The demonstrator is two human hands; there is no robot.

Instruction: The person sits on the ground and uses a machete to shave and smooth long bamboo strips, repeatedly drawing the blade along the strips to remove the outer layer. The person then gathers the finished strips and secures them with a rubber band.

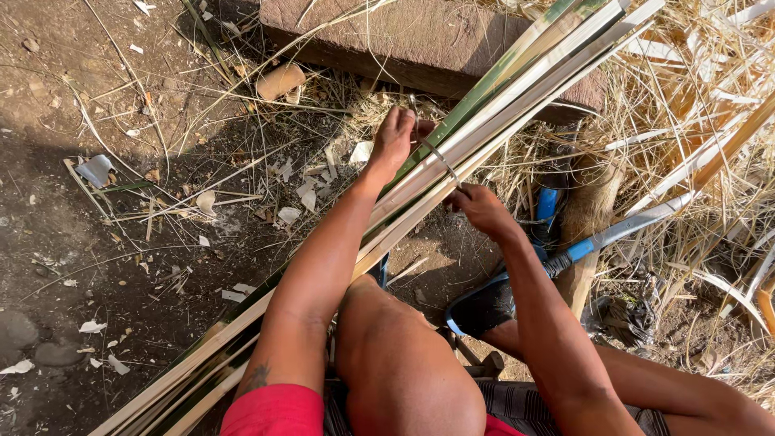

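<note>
Across lap: split bamboo strips, L hand & R hand gripping thin band.

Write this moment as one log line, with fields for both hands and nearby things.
left hand: grips thin strip | right hand: pinches strip's other end | bamboo slats: bundled, strip looped across | blue-handled blade: on straw, untouched

An outdoor dirt yard for craft work: bare earth, dry straw, split bamboo strips.
</note>
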